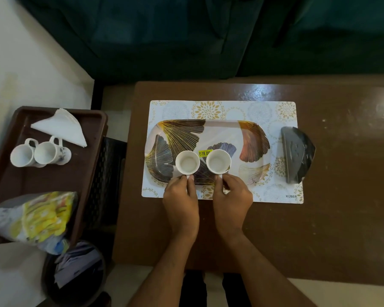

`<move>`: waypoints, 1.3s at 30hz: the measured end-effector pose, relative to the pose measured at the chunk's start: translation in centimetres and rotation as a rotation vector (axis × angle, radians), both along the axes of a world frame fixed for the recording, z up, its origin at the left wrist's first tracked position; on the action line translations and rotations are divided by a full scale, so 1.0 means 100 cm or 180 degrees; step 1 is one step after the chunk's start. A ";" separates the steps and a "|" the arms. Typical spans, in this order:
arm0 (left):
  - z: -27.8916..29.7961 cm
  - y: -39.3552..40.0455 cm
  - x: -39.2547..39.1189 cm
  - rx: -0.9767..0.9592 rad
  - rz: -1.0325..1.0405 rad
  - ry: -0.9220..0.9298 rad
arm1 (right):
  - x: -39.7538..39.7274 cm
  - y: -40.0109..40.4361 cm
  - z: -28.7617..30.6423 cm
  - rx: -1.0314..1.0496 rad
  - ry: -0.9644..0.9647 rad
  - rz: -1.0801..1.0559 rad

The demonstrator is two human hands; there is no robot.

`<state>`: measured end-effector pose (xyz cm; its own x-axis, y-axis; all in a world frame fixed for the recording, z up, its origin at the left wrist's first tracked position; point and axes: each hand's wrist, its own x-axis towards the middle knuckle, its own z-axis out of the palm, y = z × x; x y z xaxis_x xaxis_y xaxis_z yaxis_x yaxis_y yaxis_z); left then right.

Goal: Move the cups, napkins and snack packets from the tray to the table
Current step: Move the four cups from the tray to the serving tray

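Two white cups, left cup (187, 162) and right cup (218, 161), stand upright side by side on the leaf-patterned tray (231, 131), handles facing the person. Left hand (181, 201) pinches one handle, right hand (232, 199) the other, each directly nearside of its cup. Two more cups (40, 152), napkins (61, 127) and snack packets (36, 218) wait in the brown tray (53, 180), well left.

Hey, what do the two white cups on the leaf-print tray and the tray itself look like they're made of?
The two cups look like glazed white ceramic: smooth, opaque, thick rims, though hard plastic is possible. The leaf-print tray looks like glossy melamine or plastic: printed pattern, soft sheen, a price sticker still on it.
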<state>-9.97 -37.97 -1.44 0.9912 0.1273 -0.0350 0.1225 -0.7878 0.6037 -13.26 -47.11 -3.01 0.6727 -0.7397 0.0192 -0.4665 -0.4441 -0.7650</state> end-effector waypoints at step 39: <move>0.025 0.025 0.009 -0.0531 0.0359 -0.0368 | 0.019 -0.001 0.035 -0.0825 -0.0575 0.0202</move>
